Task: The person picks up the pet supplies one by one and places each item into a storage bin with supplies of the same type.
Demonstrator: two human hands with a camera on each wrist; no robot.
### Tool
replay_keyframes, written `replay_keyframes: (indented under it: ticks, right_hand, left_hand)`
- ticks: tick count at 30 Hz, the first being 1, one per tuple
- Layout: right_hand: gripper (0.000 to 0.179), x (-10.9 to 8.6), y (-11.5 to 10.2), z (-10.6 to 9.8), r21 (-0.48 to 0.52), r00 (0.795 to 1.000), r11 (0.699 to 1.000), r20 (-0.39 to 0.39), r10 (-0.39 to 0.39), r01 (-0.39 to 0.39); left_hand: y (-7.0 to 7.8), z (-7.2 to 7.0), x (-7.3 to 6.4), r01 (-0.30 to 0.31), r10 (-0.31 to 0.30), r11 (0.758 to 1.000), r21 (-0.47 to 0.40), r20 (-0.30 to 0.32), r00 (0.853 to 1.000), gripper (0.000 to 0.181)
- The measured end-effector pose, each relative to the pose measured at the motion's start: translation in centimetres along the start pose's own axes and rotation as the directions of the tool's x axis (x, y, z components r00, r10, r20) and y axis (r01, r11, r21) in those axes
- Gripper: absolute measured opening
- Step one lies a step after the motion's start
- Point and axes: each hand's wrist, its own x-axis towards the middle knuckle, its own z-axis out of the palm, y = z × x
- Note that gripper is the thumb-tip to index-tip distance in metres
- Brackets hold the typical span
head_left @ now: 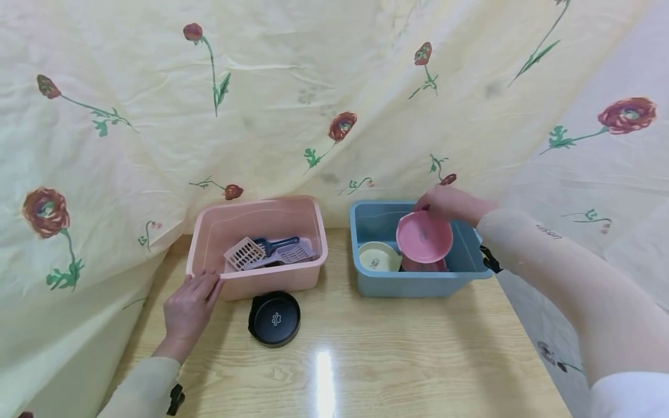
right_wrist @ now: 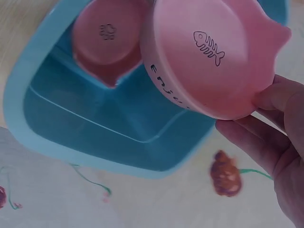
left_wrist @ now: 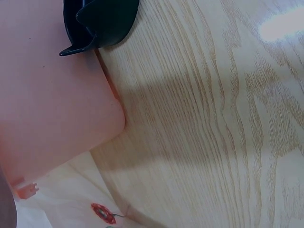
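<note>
My right hand (head_left: 450, 204) pinches the edge of a pink cat bowl (head_left: 424, 237) with pointed ears, tilted over the blue bin (head_left: 418, 284). In the right wrist view, this bowl (right_wrist: 209, 52) shows a fishbone print inside and lettering on its side. Under it in the bin lie a second pink bowl (right_wrist: 111, 35) with a paw print and a pale yellow-green bowl (head_left: 378, 256). My left hand (head_left: 190, 305) holds the front left rim of the pink bin (head_left: 272, 284), fingers over the edge; the left wrist view barely shows it.
Inside the pink bin lie several litter scoops, among them a pale slotted one (head_left: 245, 253), a dark blue one (head_left: 279, 244) and a lavender one (head_left: 292, 254). A black bowl (head_left: 274, 319) sits on the wooden table (head_left: 392, 354) before that bin. Flowered cloth (head_left: 272, 139) hangs behind.
</note>
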Motion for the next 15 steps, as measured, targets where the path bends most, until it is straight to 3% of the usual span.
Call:
replay_keyframes:
  ticks: [3,8,15]
  right_hand:
    - [0.032,0.4,0.9,1.2,-0.004,1.000,1.000,0.022,0.016,-0.016]
    - [0.029,0.9,2.1,3.2,-0.016,0.999,1.000,0.025,0.024,-0.024]
    - [0.028,1.1,2.5,5.1,0.065,0.995,0.996,0.083,0.060,-0.065]
  left_hand:
    - [0.0,-0.1,-0.1,0.010,-0.010,1.000,0.009,0.022,1.000,0.045]
    - [0.0,-0.3,-0.1,0.011,-0.011,1.000,0.003,0.027,1.000,0.019]
    - [-0.2,-0.6,0.1,0.002,-0.003,1.000,0.012,0.020,1.000,0.043]
